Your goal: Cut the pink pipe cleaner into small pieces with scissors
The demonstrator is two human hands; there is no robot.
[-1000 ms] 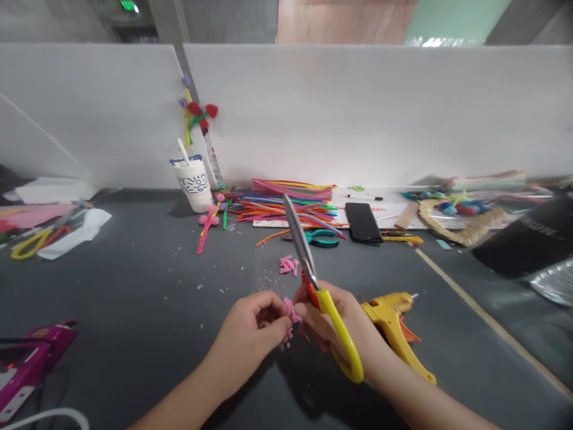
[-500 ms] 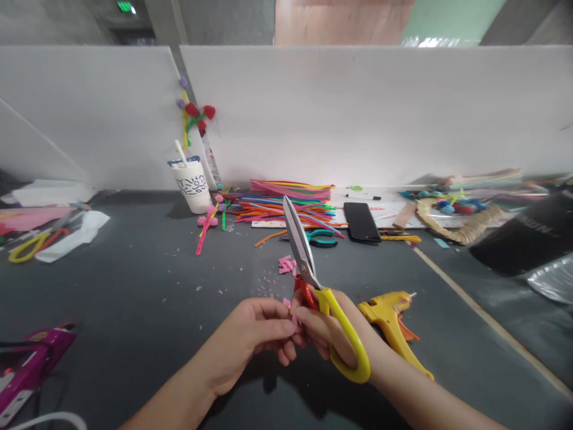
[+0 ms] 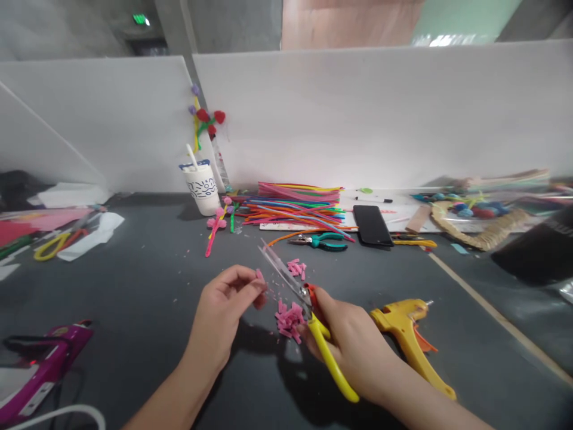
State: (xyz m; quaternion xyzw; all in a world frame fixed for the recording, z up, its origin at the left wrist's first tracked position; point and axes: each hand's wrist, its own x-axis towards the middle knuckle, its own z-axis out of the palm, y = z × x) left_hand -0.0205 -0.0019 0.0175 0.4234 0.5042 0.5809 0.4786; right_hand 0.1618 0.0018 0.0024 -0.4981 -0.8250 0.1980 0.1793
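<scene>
Between the fingertips of my left hand [image 3: 230, 304] is a small pink strip [image 3: 259, 275], pinched at its lower end. My right hand [image 3: 347, 334] grips a pair of scissors [image 3: 330, 358] with yellow and red handles; the blades point up and to the left, slightly blurred. Below the blades, on the dark table, lies a heap of short pink pieces [image 3: 289, 319], partly beside my right fingers. A smaller pile of pink pieces [image 3: 296, 268] sits behind the blades. Tiny pink scraps are strewn between the two piles.
A yellow glue gun [image 3: 405, 334] lies right of my right hand. Farther back are teal-handled pliers [image 3: 324, 240], a bundle of coloured pipe cleaners [image 3: 295, 203], a phone [image 3: 372, 225] and a white cup [image 3: 203, 191]. A magenta device [image 3: 49, 370] with cables sits at left.
My hands have come apart: the left moved left with a pink strip, the right moved slightly right. The scissors swung down to the left, and the larger pink heap has come into view.
</scene>
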